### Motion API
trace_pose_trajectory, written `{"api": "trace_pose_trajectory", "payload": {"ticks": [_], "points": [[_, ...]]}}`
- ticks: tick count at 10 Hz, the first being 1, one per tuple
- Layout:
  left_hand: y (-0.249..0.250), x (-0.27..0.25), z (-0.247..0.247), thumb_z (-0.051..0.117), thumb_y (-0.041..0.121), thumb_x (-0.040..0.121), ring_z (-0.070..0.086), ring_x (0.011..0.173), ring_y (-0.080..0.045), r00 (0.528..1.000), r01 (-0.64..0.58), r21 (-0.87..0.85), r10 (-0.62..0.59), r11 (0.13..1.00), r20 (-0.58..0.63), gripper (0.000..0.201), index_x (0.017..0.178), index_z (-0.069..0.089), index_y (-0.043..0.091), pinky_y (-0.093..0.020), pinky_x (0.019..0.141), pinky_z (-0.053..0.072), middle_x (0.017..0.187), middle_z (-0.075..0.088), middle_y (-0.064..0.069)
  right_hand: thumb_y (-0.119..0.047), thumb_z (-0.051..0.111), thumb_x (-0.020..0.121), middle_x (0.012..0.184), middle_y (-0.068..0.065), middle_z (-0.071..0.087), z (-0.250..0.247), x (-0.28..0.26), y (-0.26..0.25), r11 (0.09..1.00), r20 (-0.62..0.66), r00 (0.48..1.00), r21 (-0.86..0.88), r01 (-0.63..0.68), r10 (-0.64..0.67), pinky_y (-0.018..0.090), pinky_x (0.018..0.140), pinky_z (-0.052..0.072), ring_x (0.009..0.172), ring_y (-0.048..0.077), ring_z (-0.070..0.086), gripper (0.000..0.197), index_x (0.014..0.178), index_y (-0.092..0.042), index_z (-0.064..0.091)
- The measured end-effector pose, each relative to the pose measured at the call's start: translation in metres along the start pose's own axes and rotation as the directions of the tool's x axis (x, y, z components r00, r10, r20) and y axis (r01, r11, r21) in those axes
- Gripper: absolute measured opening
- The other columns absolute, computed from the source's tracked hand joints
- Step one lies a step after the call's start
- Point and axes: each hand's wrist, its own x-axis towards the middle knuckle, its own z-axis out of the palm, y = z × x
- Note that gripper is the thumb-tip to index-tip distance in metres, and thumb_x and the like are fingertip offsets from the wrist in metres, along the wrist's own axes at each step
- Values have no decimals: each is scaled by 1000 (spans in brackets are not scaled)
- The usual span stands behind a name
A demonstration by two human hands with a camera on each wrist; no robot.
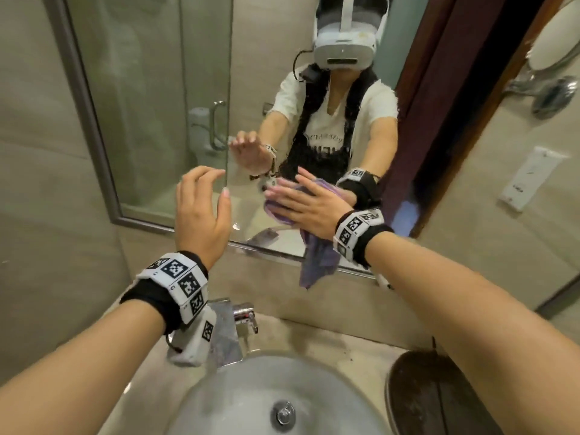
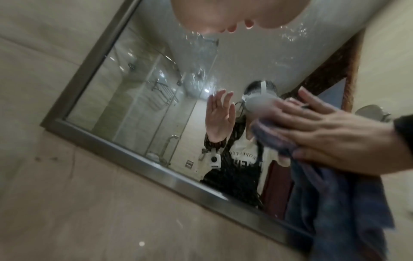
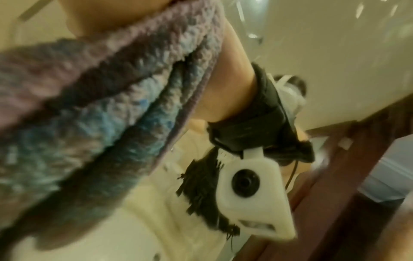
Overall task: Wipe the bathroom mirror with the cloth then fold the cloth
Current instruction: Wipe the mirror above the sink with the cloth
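Purple-blue cloth (image 1: pixel 315 246) pressed flat on lower part of mirror (image 1: pixel 150 105) under right hand (image 1: pixel 309 206), fingers straight, spread. Long side of cloth runs up-down; loose end hangs down past mirror's bottom frame. Left hand (image 1: pixel 201 211) up near glass, fingers loose, a bit bent, holding nothing; touching glass or not, cannot tell. Below: tap (image 1: pixel 243 315), white sink (image 1: pixel 219 400), beige counter. Beige tile walls. Water spots on glass.

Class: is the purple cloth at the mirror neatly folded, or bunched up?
Bunched. The cloth is crumpled under the flat right hand against the mirror, one end dangling loose.
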Motion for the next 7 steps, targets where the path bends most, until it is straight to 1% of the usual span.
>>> {"api": "trace_pose_trajectory", "payload": {"ticks": [1,2,3,4,5,6,7], "points": [[2,20,-13,43,18,89,43,109,-26,999,-25,5,26,1000,-31,33,114,56,2,-12,100,20,116,52,-19,-31,33,91,149,10,36,-65,41,41,989,97,989,-109,-99,110,50,116,1,142,25,8,53,141,-13,35],[6,36,-24,44,18,90,44,111,-26,997,-22,2,22,1000,-70,32,115,56,3,1,99,8,117,52,-18,-35,31,91,150,11,34,-87,46,59,965,83,976,-189,-181,200,48,115,-7,142,21,3,56,143,-13,34],[2,39,-30,45,16,90,42,110,-22,994,-28,-7,27,1000,-107,30,115,57,3,2,97,11,117,52,-17,-31,36,93,152,11,28,-74,53,43,949,-56,966,-182,-258,252,47,116,-10,143,19,-5,55,144,-14,30],[-19,23,-33,46,15,89,40,108,-20,996,-11,-5,11,1000,-92,30,114,57,2,-10,99,21,116,52,-18,-29,44,92,154,10,24,-44,56,20,968,-51,973,-101,-230,226,46,116,-12,143,19,-8,57,146,-15,28],[-44,-3,-38,45,16,90,41,109,-21,998,21,18,-20,1000,-55,31,115,57,3,-13,99,23,117,52,-17,-27,41,89,154,11,25,-6,65,-11,995,-46,995,-53,-87,85,45,117,-9,144,21,-2,56,143,-11,36],[-69,-26,-47,44,17,90,43,110,-23,1000,23,52,-23,998,-4,31,115,57,3,-21,102,27,116,52,-18,-31,33,92,155,3,-7,38,66,-37,1000,-55,998,28,5,-4,43,118,-8,145,19,-7,55,143,-13,25],[-90,-41,-58,44,16,90,43,110,-22,996,82,75,-83,994,10,30,115,57,4,-26,101,30,117,51,-17,-50,22,98,155,-3,-23,72,68,-51,945,-69,954,136,298,-291,44,116,-11,144,17,-15,63,150,-21,1]]}}
